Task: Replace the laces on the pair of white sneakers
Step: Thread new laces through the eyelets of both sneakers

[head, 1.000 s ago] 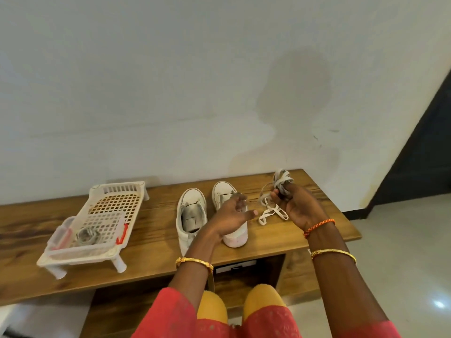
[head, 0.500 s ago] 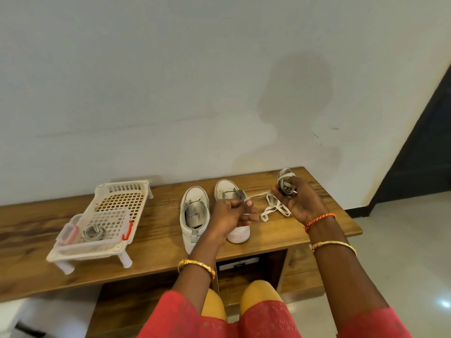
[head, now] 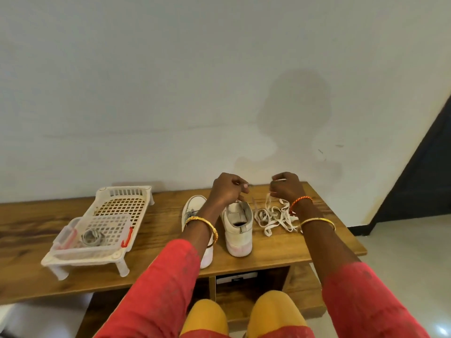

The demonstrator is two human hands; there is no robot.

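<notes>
Two white sneakers stand side by side on the wooden bench (head: 268,259), heels towards me. My left forearm covers part of the left sneaker (head: 192,211). The right sneaker (head: 238,228) has no lace in it. A loose white lace (head: 275,219) lies in loops on the bench to its right. My left hand (head: 228,189) is curled above the right sneaker's toe and pinches one end of the lace. My right hand (head: 286,186) is curled above the pile and pinches the lace too.
A white plastic rack (head: 122,206) stands at the left of the bench. A small clear basket (head: 105,228) on it holds a coiled greyish lace (head: 92,237). The white wall is close behind; the bench ends just right of the lace pile.
The bundle that my right hand held has come undone, and the lace now lies spread on the bench. Both hands moved farther from me and now pinch the lace.
</notes>
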